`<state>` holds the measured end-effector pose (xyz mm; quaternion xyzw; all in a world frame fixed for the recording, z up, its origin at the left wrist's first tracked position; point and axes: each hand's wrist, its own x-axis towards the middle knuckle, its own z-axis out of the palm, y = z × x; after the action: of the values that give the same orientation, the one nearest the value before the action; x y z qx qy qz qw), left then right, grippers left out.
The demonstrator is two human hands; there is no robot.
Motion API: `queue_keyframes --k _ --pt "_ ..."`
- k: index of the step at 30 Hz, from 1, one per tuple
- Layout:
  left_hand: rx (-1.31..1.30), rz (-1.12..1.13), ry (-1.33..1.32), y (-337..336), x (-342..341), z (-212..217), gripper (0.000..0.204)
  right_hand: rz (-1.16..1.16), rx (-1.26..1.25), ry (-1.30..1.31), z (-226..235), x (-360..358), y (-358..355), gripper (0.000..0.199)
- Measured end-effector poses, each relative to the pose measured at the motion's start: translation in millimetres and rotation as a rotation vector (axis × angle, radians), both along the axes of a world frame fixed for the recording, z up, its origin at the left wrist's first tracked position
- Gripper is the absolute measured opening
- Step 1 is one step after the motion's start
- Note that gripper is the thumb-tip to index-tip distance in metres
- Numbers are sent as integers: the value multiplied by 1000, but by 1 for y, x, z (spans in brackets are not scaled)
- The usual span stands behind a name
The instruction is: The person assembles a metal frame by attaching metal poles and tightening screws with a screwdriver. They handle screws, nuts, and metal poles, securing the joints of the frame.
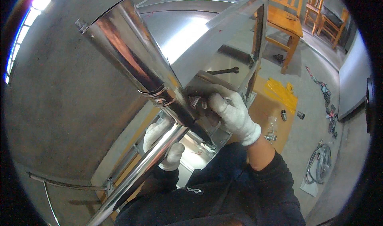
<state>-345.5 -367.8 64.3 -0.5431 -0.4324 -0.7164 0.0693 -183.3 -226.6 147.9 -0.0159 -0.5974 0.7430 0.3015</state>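
Observation:
A shiny metal pipe (143,164) runs up from the lower left into a wide polished cylinder (131,46), which slants toward the upper left. My left hand (172,156), in a white glove, is wrapped round the pipe from behind, just below the cylinder's collar. Gloved in white too, my right hand (235,114) has its fingers curled in beside a small shiny metal fitting (197,102) on the right of the cylinder's lower end. Its fingertips are partly hidden, so what they grip is unclear. Beyond that hand lies a dark open-ended wrench (223,71).
A metal frame (261,30) with sheet panels rises in front of me. Cardboard (259,110) on the floor holds yellow plastic (281,93) and small metal fittings (271,137). Farther right lie a coiled hose (319,162) and a wooden chair (285,20). A grey wall (72,98) stands left.

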Motion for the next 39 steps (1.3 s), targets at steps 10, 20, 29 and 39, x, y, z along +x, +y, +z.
queue_keyframes --k 10,20,29,39 --pt "0 9 37 -3 8 8 70 -115 140 -126 9 -2 0 27" --pt "9 56 24 -1 8 2 74 38 22 -94 10 -7 17 35" --pt "74 34 -15 -3 2 -8 75 208 122 7 -9 -8 30 49" --pt "90 70 -80 -10 -4 -20 80 132 322 -89 5 -9 28 43"
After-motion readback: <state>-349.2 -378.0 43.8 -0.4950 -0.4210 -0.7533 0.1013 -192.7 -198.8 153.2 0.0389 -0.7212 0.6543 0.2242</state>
